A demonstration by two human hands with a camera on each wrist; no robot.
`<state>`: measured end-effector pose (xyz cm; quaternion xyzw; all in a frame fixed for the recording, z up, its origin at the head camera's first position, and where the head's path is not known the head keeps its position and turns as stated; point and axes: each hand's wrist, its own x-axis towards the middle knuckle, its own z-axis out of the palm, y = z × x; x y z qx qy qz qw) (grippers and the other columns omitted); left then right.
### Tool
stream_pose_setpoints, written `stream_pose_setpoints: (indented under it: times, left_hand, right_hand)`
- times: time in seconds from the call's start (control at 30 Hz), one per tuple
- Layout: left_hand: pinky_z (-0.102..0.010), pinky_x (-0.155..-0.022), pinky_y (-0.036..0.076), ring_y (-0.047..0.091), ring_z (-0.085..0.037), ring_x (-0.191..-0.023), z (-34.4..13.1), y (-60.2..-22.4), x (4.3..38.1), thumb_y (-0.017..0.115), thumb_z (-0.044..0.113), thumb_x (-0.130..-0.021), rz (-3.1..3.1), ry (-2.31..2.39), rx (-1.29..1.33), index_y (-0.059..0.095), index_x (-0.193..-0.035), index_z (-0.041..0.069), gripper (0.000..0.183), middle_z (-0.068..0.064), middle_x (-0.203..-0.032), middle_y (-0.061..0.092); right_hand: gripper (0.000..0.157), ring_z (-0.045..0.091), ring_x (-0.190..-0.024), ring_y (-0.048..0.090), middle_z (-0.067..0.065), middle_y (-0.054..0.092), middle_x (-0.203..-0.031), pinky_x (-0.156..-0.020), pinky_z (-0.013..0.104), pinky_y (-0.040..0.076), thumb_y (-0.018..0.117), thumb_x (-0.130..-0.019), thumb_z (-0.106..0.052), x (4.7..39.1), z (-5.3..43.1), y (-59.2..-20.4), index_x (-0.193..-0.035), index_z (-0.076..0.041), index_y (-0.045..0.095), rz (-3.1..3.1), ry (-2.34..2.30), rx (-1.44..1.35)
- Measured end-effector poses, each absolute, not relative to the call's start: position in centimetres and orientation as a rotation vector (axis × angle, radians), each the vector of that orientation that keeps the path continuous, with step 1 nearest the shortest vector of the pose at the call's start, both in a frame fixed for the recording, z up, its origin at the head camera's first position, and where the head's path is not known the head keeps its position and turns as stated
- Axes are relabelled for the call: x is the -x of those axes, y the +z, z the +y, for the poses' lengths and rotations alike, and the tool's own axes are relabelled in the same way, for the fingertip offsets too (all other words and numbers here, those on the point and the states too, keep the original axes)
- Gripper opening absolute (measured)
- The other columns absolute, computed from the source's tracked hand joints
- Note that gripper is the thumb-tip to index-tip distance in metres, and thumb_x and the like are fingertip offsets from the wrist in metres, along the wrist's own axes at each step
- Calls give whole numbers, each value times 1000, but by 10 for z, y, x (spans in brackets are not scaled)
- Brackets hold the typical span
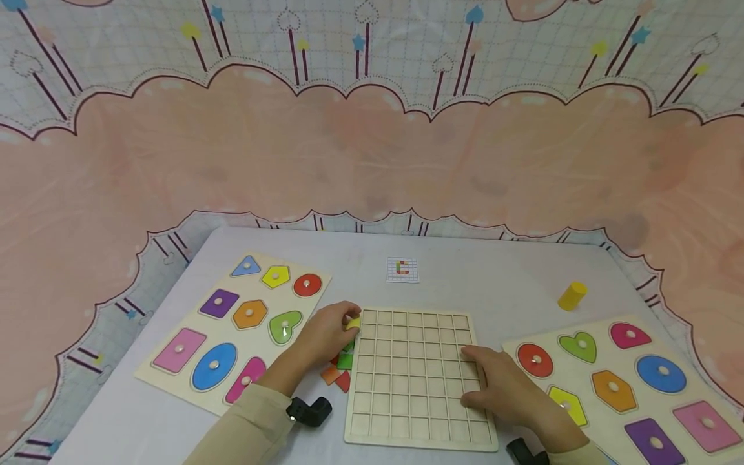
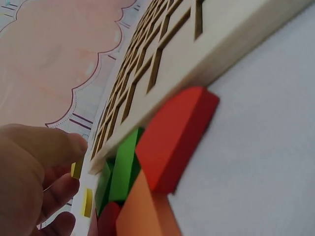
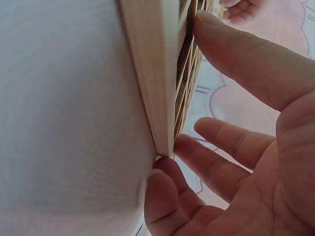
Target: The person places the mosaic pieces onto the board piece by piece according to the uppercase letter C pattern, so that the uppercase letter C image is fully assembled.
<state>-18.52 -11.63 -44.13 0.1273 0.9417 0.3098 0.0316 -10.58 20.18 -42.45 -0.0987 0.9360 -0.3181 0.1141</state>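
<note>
My left hand is at the left edge of a pale wooden grid board, pinching a small yellow block near its far left corner. Below that hand lie loose green blocks, an orange block and a red block, close against the board's side. The left wrist view shows the red piece with a rounded end, and a second yellow piece beside the fingers. My right hand rests on the board's right edge, thumb and fingertips touching the grid.
A shape puzzle board with knobbed pieces lies at left, another at right. Behind the grid board is a small pattern card. A yellow cylinder stands at the back right of the white table.
</note>
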Motion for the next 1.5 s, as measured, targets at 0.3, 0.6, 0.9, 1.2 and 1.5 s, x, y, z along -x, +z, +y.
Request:
stream_pose_setpoints:
  times: [0.3, 0.6, 0.9, 1.2, 1.5]
  left_hand:
    - [-35, -82, 54, 60, -19, -94, -104, -439, 181, 73, 13, -91, 2834, 999, -480, 66, -119, 7, 30, -3, -109, 68]
    - [-36, -87, 54, 61, -20, -97, -94, -436, 179, 73, 12, -91, 2799, 1016, -523, 66, -121, 7, 31, -5, -115, 69]
    - [-36, -86, 54, 62, -20, -94, -79, -435, 182, 72, 12, -91, 2769, 1005, -571, 66, -118, 5, 29, -6, -110, 69]
    - [-37, -88, 53, 59, -19, -93, -64, -441, 184, 71, 11, -91, 2736, 992, -619, 65, -120, 4, 30, -5, -109, 68]
    - [-36, -90, 52, 60, -17, -95, -57, -444, 183, 69, 11, -92, 2757, 994, -621, 64, -123, 5, 32, -4, -110, 67]
  right_hand:
    - [79, 42, -135, 42, 17, 50, -145, -108, 57, 35, 89, -71, -15, 105, 204, -423, -140, -2, 53, 2705, -952, 260]
    - [81, 40, -134, 44, 17, 48, -146, -108, 56, 36, 89, -70, -13, 102, 206, -420, -141, -2, 52, 2676, -998, 221]
    - [82, 39, -133, 44, 16, 49, -146, -107, 55, 37, 90, -70, -14, 102, 206, -422, -142, -2, 52, 2685, -982, 193]
    - [84, 39, -132, 46, 17, 49, -145, -107, 55, 38, 91, -69, -16, 104, 205, -424, -142, 0, 51, 2688, -992, 228]
    - [83, 38, -132, 47, 16, 51, -144, -106, 54, 39, 91, -69, -15, 104, 205, -425, -141, -1, 52, 2702, -987, 204]
